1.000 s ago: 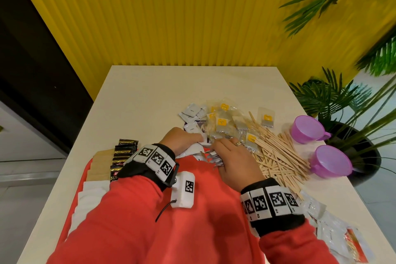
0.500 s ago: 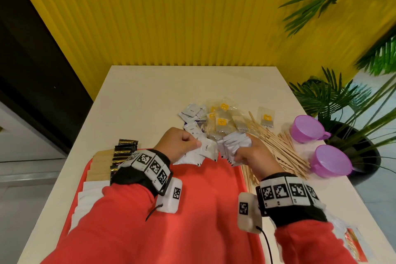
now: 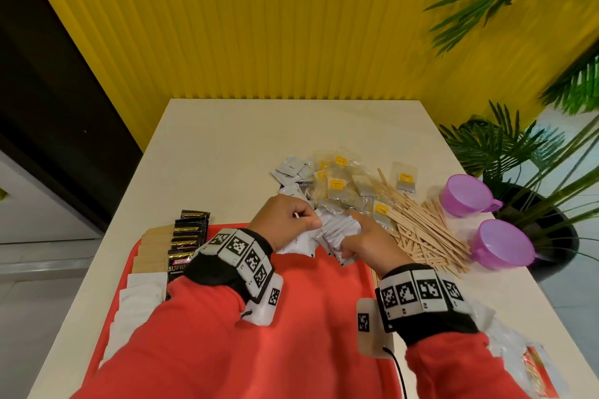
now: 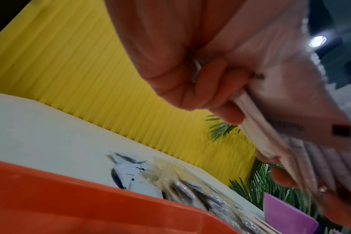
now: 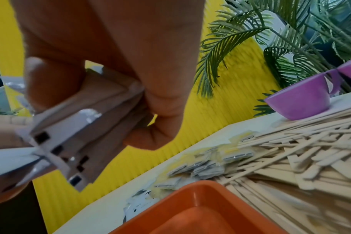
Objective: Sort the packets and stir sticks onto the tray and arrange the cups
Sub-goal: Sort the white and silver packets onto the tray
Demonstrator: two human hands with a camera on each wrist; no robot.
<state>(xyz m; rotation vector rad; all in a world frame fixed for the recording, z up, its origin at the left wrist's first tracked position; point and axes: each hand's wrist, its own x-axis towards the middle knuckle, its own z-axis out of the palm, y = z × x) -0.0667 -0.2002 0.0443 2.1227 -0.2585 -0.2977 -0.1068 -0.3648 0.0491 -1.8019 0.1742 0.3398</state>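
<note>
— Left hand point(image 3: 285, 220)? Fingers point(image 4: 226, 114) curled tight, pinching one end of a fanned stack of white paper sachets point(image 3: 337, 235).
— Right hand point(image 3: 363, 244)? Curled round the other end of the same stack, thumb on top, fingers point(image 5: 156, 126) beneath; held above the far rim of the flat red plastic tray point(image 3: 324, 301).
— In the tray? Along its left side, a row of black-and-gold foil sachets point(image 3: 189, 236), tan paper sachets point(image 3: 152, 248) beside them, white sachets point(image 3: 142, 288) nearer the bench's near edge.
— On the cream bench point(image 3: 210, 155)? Beyond the tray, toward the right edge: clear tea-bag packets with yellow tags point(image 3: 343, 188), a loose pile of flat wooden stir sticks point(image 3: 424, 236), two purple plastic cups point(image 3: 466, 194) near the right edge, apart from each other.
— Seen from the wrists only? Small black squares printed on the held sachets, in the right wrist view; the stack's layered edge between fingertips, in the left.
</note>
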